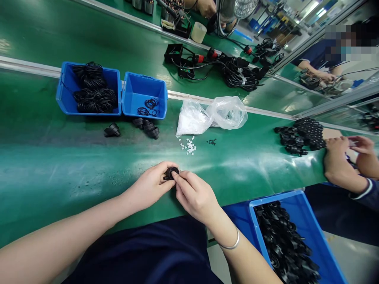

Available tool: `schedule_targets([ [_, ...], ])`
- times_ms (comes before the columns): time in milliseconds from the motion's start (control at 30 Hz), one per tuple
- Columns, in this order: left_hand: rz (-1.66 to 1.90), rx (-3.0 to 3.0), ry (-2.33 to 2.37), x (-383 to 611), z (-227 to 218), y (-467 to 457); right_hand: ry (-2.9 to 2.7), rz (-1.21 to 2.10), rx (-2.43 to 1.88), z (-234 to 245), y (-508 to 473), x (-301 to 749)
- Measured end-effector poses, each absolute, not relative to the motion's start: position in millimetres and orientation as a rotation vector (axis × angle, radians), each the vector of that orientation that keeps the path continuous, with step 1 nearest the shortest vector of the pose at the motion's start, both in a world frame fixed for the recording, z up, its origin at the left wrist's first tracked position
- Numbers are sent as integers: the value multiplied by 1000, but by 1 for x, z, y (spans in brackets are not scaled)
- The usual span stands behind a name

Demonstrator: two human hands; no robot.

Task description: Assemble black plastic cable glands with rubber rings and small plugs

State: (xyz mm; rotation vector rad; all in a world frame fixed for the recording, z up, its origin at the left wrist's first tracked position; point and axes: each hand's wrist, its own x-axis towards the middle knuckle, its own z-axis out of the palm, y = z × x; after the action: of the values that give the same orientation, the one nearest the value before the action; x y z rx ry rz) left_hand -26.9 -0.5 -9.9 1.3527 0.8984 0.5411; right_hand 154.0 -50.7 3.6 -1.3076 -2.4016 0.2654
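Note:
A round black plastic part [172, 172] with a ring-shaped opening is gripped in my left hand [152, 183], thumb below it and fingers behind. My right hand [194, 193] pinches at the opening's near right edge, thumb and forefinger pressed together; whatever lies between those fingertips is hidden. Ahead of my hands lie small white pieces [189, 146] and a little group of tiny black pieces [212, 141]. Behind them a clear bag of white pieces [192, 118] leans against another clear bag [229, 112].
Blue bins hold black rings: a fuller one [59, 92] and a smaller one [164, 98]. Black parts [151, 128] lie before them. A large blue crate [314, 221] of black parts stands at my right. Beyond it, a co-worker's hands [340, 148] work near piled black parts [309, 134].

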Motion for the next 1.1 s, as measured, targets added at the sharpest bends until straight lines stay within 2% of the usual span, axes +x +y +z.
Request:
schedule_targets([
  [567, 532, 1440, 937, -28, 0, -1, -2351, 189, -1287, -16, -56, 154],
  [800, 593, 1295, 854, -27, -3, -1, -2158, 497, -1350, 0, -51, 155],
  [933, 606, 1077, 736, -26, -2, 0, -1910, 441, -1406, 4, -52, 158],
  [1100, 610, 1018, 722, -25, 1, 1, -1940, 490, -1376, 4, -53, 158],
])
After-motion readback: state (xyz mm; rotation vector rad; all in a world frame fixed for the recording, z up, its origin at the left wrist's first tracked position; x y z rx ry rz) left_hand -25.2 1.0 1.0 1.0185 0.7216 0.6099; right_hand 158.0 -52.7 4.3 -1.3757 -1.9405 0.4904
